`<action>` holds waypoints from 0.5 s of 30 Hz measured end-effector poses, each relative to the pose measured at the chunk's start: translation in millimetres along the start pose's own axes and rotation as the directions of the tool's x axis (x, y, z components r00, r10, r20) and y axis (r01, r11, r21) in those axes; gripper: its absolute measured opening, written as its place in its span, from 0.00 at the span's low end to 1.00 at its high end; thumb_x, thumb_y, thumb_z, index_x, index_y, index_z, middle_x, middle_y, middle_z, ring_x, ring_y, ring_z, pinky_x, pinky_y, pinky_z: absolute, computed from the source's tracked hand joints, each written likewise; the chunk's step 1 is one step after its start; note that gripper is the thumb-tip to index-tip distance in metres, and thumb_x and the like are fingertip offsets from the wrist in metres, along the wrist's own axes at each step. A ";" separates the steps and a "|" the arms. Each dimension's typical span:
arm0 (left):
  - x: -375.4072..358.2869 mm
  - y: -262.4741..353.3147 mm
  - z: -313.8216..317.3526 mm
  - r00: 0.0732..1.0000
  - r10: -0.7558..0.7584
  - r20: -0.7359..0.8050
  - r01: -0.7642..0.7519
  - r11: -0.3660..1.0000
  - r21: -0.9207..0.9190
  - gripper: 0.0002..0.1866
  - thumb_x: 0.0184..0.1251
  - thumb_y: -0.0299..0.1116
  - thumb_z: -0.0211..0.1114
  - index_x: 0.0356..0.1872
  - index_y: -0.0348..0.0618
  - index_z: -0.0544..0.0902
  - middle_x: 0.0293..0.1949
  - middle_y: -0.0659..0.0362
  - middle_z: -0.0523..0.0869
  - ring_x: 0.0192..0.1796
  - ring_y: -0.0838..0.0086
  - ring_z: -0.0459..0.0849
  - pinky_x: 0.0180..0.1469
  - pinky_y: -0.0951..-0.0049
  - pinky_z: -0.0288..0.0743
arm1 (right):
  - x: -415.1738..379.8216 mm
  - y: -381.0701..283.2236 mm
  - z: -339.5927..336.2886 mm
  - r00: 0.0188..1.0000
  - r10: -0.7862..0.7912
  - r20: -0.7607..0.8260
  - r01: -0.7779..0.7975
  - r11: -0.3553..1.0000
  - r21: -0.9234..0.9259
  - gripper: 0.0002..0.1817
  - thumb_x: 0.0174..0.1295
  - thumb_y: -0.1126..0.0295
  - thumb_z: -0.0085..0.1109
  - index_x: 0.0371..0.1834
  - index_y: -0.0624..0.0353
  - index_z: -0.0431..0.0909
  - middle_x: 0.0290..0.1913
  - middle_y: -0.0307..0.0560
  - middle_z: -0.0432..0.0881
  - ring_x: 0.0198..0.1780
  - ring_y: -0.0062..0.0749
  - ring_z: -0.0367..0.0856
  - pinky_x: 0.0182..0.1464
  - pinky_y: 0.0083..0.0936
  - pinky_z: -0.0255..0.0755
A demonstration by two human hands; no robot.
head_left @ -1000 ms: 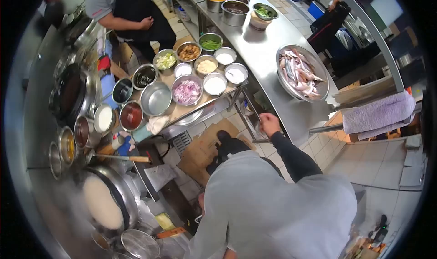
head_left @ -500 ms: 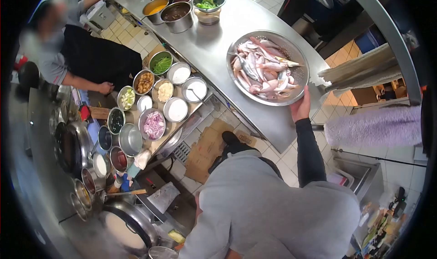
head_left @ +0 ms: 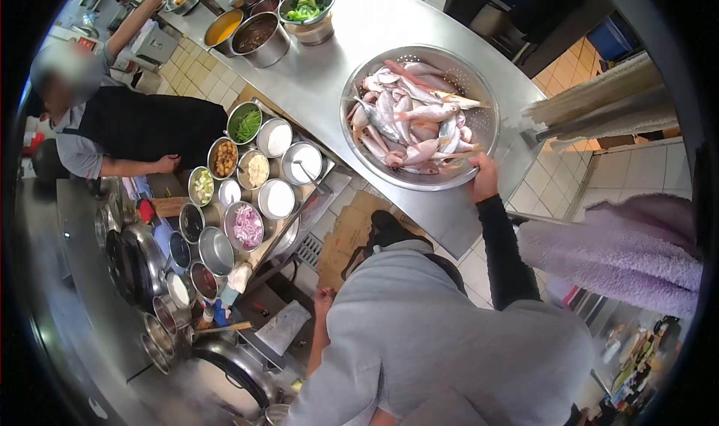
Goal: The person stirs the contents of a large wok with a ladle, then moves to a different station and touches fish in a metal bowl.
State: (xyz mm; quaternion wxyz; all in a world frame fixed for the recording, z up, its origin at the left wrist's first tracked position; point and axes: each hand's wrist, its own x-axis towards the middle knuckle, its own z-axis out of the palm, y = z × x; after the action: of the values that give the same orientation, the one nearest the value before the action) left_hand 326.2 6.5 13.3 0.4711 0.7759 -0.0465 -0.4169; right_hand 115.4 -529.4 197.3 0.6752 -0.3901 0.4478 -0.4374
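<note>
A perforated metal colander (head_left: 479,100) full of whole pinkish-silver fish (head_left: 419,119) rests on the steel table (head_left: 329,89). My right hand (head_left: 484,177) grips the colander's near right rim, thumb on top and the other fingers partly hidden. Low beside my body, my left hand (head_left: 323,302) hangs with its fingers curled in and nothing visible in it. It is closest to the counter with the ingredient pots.
Pots of white powder (head_left: 277,199), chopped red onion (head_left: 246,225) and green beans (head_left: 245,124) crowd the counter at left. A co-worker in a black apron (head_left: 150,130) stands beyond them. A large steaming pot (head_left: 225,385) is lower left. Purple towels (head_left: 614,254) hang at right.
The view has shifted, so the colander appears further left. My right hand has closed more firmly over the rim. My left hand has come into view beside my body.
</note>
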 end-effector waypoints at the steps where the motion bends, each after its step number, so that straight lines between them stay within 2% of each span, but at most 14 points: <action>1: 6.7 -22.9 -2.0 0.999 0.041 0.012 -0.040 0.998 -0.038 0.10 0.59 0.36 0.60 0.27 0.40 0.73 0.26 0.62 0.78 0.28 0.79 0.74 0.34 0.78 0.69 | -4.9 1.2 3.0 0.999 -0.050 -0.012 0.049 0.992 -0.114 0.09 0.50 0.71 0.46 0.23 0.67 0.72 0.30 0.47 0.74 0.32 0.31 0.72 0.37 0.26 0.65; 4: 9.2 -28.4 0.9 0.996 0.084 0.034 -0.078 0.984 -0.159 0.10 0.58 0.36 0.61 0.26 0.41 0.73 0.26 0.62 0.78 0.30 0.79 0.74 0.36 0.78 0.69 | -15.4 31.6 4.6 0.985 -0.132 -0.108 0.102 0.965 -0.243 0.09 0.52 0.71 0.45 0.22 0.67 0.70 0.27 0.50 0.72 0.32 0.35 0.71 0.35 0.28 0.63; 5: 7.8 -25.2 2.6 0.996 0.085 0.040 -0.075 0.977 -0.199 0.10 0.58 0.37 0.61 0.26 0.41 0.73 0.26 0.62 0.78 0.31 0.79 0.74 0.37 0.78 0.68 | -22.0 37.5 5.6 0.979 -0.182 -0.090 0.146 0.941 -0.307 0.09 0.52 0.71 0.45 0.22 0.66 0.71 0.27 0.50 0.72 0.32 0.36 0.70 0.35 0.29 0.63; 7: 5.5 -17.3 1.5 0.999 -0.039 0.036 0.042 0.994 -0.104 0.12 0.56 0.39 0.63 0.26 0.40 0.73 0.27 0.61 0.78 0.31 0.79 0.74 0.37 0.78 0.69 | -38.0 43.1 16.7 0.961 -0.274 -0.043 0.230 0.873 -0.429 0.08 0.53 0.72 0.44 0.23 0.65 0.71 0.26 0.52 0.71 0.32 0.38 0.70 0.36 0.31 0.63; 9: 5.8 -16.6 -1.0 0.993 -0.115 0.013 0.115 0.993 0.026 0.14 0.54 0.40 0.64 0.26 0.40 0.74 0.27 0.60 0.79 0.32 0.78 0.75 0.38 0.77 0.69 | -51.0 40.5 34.5 0.946 -0.325 -0.019 0.298 0.888 -0.349 0.08 0.53 0.73 0.43 0.26 0.66 0.72 0.28 0.51 0.72 0.34 0.37 0.70 0.37 0.30 0.63; 11: 13.3 -33.5 -7.9 0.990 -0.142 -0.026 0.144 0.971 0.189 0.15 0.52 0.42 0.64 0.26 0.40 0.74 0.27 0.59 0.80 0.33 0.77 0.77 0.39 0.77 0.69 | -62.0 34.5 49.3 0.964 -0.263 -0.031 0.253 0.948 -0.191 0.08 0.54 0.74 0.44 0.32 0.66 0.71 0.34 0.48 0.72 0.37 0.33 0.70 0.40 0.26 0.63; 13: 22.7 -49.9 -14.0 0.983 -0.184 -0.024 0.184 0.955 0.234 0.16 0.50 0.44 0.63 0.26 0.40 0.75 0.27 0.58 0.80 0.34 0.76 0.78 0.40 0.76 0.69 | -70.5 26.8 58.0 0.996 -0.082 -0.046 0.085 0.995 0.052 0.12 0.54 0.74 0.46 0.41 0.66 0.69 0.43 0.43 0.71 0.42 0.25 0.69 0.43 0.19 0.64; 15: 20.3 -50.4 -14.3 0.981 -0.190 -0.026 0.191 0.952 0.240 0.16 0.50 0.45 0.63 0.26 0.40 0.76 0.28 0.57 0.81 0.34 0.74 0.78 0.40 0.75 0.69 | -79.7 8.6 57.8 0.951 -0.301 -0.064 0.275 0.924 -0.267 0.13 0.56 0.72 0.46 0.43 0.67 0.68 0.44 0.43 0.70 0.43 0.26 0.69 0.44 0.19 0.64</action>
State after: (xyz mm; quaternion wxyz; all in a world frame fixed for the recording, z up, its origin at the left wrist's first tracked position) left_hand 333.0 34.9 -34.8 0.3309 0.8289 -0.0209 -0.4506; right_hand 155.0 -444.1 227.4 0.5237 -0.5120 0.4724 -0.4904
